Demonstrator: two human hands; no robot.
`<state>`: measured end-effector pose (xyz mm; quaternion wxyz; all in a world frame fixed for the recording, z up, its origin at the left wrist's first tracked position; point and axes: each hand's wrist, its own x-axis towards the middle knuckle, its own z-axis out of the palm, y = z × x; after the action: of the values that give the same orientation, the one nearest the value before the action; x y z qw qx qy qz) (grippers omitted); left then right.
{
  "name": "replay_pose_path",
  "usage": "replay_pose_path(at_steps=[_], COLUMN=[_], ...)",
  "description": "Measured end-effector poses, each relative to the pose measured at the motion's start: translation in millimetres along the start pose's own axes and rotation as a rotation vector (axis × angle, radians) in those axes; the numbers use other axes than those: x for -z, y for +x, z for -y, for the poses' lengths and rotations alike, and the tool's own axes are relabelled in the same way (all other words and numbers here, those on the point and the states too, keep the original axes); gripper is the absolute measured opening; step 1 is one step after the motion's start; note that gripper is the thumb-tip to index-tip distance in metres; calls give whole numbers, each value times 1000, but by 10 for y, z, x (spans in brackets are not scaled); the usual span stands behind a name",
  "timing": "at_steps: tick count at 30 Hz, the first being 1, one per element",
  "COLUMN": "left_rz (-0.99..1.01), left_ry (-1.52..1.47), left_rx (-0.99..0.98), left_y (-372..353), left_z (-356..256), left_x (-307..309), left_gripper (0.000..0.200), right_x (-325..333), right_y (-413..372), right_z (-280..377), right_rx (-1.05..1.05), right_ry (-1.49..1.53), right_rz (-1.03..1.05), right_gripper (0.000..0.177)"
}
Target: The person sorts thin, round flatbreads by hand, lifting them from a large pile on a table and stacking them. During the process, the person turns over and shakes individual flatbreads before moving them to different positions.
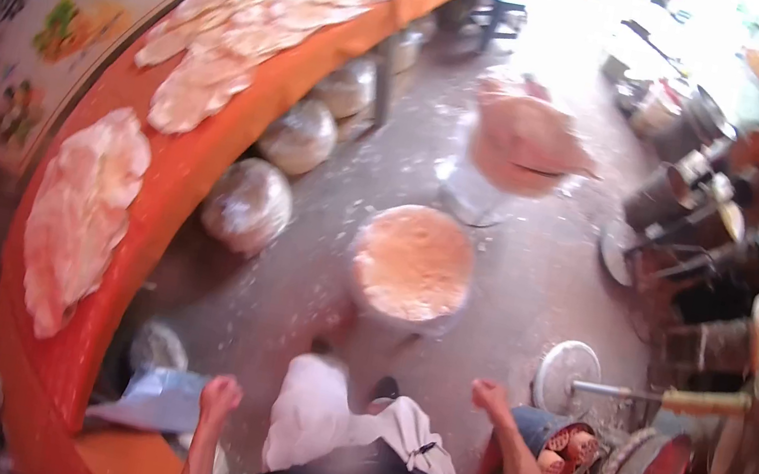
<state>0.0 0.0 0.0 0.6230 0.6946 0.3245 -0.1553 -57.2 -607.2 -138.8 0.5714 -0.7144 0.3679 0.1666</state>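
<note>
My left hand is closed in a fist at the lower left, beside a pale blue bag; whether its fingers hold anything is too small to tell. On the right, my right hand is closed too, above a bucket of patterned round-ended things, and its fingers are too blurred to show any contents. Between and beyond my hands stands a round tub filled with a pale orange-white material. My legs, in light trousers, are below it.
A long orange table curves along the left with flat pale sheets on it. Wrapped round bundles sit beneath. Farther ahead is a pinkish covered stand. Metal equipment and a round white disc are at right.
</note>
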Motion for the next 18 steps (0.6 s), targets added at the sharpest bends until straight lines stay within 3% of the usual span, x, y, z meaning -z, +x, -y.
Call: replay_pose_path(at_steps=[3, 4, 7, 10, 14, 18], left_rz=[63, 66, -98, -120, -244, -435], left_ry=[54, 204, 474, 470, 706, 965], left_rx=[-154, -244, -552, -771, -1069, -1180], left_y=[706, 1065, 1698, 2482, 3636, 4490], left_z=[-606, -821, -1989, -3099, -4052, -4452], left_x=[-147, -142, -400, -490, -524, -592], left_gripper=[30, 29, 26, 26, 37, 49], right_x=[-323, -463, -919, -1392, -2030, -2453], right_y=[229, 292, 537, 584, 498, 523], right_z=[1019, 1285, 1552, 1729, 1890, 2571], right_rx=[93, 109, 86, 3, -96, 28], right_ry=[17, -3, -63, -98, -267, -331], right_rz=[27, 3, 48, 117, 158, 216], right_gripper=[29, 30, 35, 38, 39, 37])
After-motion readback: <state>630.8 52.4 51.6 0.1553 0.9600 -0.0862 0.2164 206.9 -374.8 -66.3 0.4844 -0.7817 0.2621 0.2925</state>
